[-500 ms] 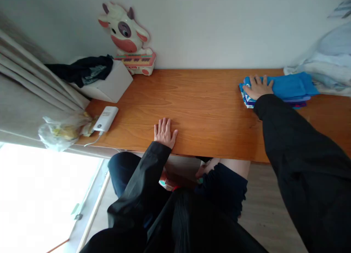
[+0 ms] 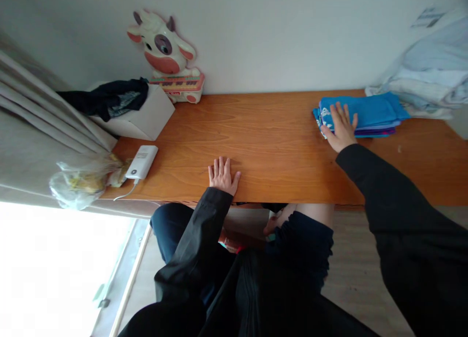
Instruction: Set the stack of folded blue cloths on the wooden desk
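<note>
The right hand lies flat and open, gripping nothing, on the near left end of the folded blue cloth stack at the desk's far right, which looks soft, light and floppy, best lifted from underneath both ends.

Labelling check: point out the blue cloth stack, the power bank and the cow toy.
blue cloth stack [image 2: 380, 110], head view, top fold right of the hand
power bank [image 2: 142, 161], head view, middle of casing
cow toy [image 2: 161, 47], head view, face

Bare wooden desk between the hands, white box and power bank crowding far left
</note>
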The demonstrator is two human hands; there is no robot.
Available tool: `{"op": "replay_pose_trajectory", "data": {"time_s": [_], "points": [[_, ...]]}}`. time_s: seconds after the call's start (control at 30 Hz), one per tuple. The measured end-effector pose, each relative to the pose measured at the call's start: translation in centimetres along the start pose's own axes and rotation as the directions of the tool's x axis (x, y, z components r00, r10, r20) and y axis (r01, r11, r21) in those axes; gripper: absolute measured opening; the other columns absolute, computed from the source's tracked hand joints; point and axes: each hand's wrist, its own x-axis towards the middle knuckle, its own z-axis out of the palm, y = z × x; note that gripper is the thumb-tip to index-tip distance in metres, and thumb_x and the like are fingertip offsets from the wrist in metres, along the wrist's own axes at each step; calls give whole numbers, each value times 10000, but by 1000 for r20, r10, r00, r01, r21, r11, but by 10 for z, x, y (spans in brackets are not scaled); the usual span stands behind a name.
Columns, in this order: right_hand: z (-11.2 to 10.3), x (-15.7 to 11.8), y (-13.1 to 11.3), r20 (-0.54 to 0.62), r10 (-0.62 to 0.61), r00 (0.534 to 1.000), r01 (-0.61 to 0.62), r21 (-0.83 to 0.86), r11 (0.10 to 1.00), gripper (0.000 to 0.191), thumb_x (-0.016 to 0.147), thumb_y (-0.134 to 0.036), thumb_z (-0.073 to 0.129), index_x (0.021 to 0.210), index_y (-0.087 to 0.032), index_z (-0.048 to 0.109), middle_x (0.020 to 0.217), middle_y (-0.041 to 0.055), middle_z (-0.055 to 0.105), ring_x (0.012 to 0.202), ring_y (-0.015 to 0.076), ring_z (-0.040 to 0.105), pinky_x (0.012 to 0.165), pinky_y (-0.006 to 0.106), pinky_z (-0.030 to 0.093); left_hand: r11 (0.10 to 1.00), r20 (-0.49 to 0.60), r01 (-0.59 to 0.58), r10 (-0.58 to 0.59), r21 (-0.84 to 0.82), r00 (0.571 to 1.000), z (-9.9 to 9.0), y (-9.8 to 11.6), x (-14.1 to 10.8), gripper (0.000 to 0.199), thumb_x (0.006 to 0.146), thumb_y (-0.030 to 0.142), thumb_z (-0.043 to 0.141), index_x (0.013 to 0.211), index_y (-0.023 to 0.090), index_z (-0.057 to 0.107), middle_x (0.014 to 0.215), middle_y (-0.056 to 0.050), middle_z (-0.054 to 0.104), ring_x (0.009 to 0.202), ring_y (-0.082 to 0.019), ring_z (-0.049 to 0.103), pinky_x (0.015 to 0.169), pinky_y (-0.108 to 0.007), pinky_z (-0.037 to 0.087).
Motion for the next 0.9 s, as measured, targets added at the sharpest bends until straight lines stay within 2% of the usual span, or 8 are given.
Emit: {"op": "replay_pose_trajectory", "data": {"time_s": [0.07, 0.13, 0.2, 0.27, 0.37, 0.43, 0.6, 0.9], "points": [[0, -82, -11, -3, -1, 1000, 1, 65, 998, 761, 1251, -461, 513, 1884, -110, 276, 1948, 250, 168, 1847, 342, 91, 1434, 688, 0, 1000, -4, -20, 20, 1, 1000, 2, -1, 1, 804, 1145, 555, 577, 1813, 122, 462, 1917, -208, 329, 1813, -426, 280, 1495, -681, 162], [4, -158, -12, 25, 115, 993, -116, 72, 991, 691, 1254, -479, 461, 1878, -204, 349, 1955, 165, 233, 1840, 268, 170, 1477, 626, 13, 1000, -9, -26, 26, 6, 1000, 4, -1, 1, 803, 1141, 558, 586, 1804, 118, 481, 1915, -225, 325, 1810, -450, 278, 1483, -710, 168], [13, -212, -9, 47, 244, 969, -247, 58, 967, 686, 1243, -507, 386, 1857, -201, 411, 1931, 141, 321, 1814, 283, 264, 1490, 608, 113, 1000, -17, -27, 27, -1, 999, 6, -1, 0, 801, 1133, 564, 599, 1789, 115, 504, 1910, -241, 323, 1806, -474, 273, 1470, -740, 172], [23, -240, -7, -17, 296, 955, -295, 40, 955, 695, 1207, -539, 409, 1789, -179, 532, 1883, 137, 431, 1781, 318, 349, 1485, 590, 201, 999, -26, -43, 43, -20, 999, 6, -2, -1, 804, 1133, 580, 598, 1785, 116, 510, 1908, -252, 316, 1807, -486, 261, 1459, -765, 168], [33, -245, -5, -161, 344, 925, -337, 69, 939, 647, 1156, -506, 464, 1669, -166, 665, 1750, 153, 611, 1666, 340, 534, 1430, 563, 371, 996, -36, -83, 82, -34, 996, 5, -5, -3, 816, 1147, 610, 572, 1790, 113, 499, 1908, -269, 299, 1807, -498, 247, 1450, -782, 160], [34, -239, -5, -205, 346, 915, -335, 91, 938, 604, 1135, -473, 486, 1611, -178, 711, 1683, 152, 673, 1602, 346, 601, 1386, 554, 447, 994, -28, -104, 103, -27, 994, 5, -7, -4, 820, 1152, 621, 563, 1786, 104, 505, 1903, -286, 298, 1802, -512, 247, 1447, -786, 163], [31, -236, -4, -216, 284, 934, -275, 73, 959, 550, 1115, -474, 550, 1543, -187, 742, 1627, 155, 704, 1542, 367, 631, 1355, 572, 477, 990, -27, -137, 136, -30, 990, 5, -10, -6, 814, 1155, 625, 561, 1783, 109, 513, 1905, -286, 298, 1801, -524, 235, 1440, -798, 160], [29, -236, 3, -180, 241, 954, -247, -17, 969, 523, 1103, -425, 547, 1538, -190, 719, 1618, 172, 698, 1514, 391, 638, 1309, 608, 504, 989, 29, -107, 110, -97, 993, -4, -3, -7, 831, 1130, 590, 598, 1782, 84, 510, 1912, -287, 280, 1812, -528, 180, 1451, -804, 102]]}}
